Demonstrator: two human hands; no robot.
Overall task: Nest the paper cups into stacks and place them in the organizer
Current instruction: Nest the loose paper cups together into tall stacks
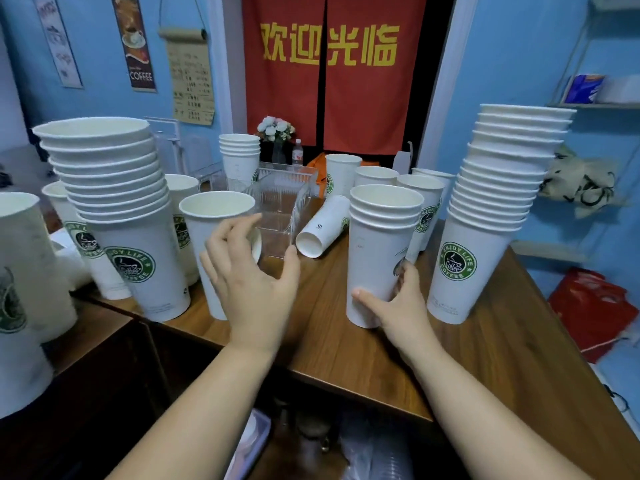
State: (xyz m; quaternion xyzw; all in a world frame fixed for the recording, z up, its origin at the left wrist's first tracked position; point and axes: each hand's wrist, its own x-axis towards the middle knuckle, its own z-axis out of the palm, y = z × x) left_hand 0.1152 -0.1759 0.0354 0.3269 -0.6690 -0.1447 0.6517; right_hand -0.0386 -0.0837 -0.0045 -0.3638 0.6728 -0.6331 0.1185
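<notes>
Two tall piles, the left stack (131, 237) and the right stack (502, 209), are standing on the bench (346, 341), not yet in the clear organizer (277, 199) sitting between them. Nesting is going on. The right grip (398, 306) is clasping a short stack (377, 244) low down, and the left grip (249, 282) is hovering wide beside a single cup (211, 237). Next, I reckon, that cup needs dropping straight in. Yellow 欢迎光临 is showing on the red curtain (332, 81), "COFFEE" on a poster (136, 43), and "ENJOY LIFE COFFEE" on the cups' green badges.

Red door curtain (332, 71), coffee poster (135, 43), white flowers (275, 128), water bottle (297, 154), red bag (588, 306) beside wooden table (346, 341).
</notes>
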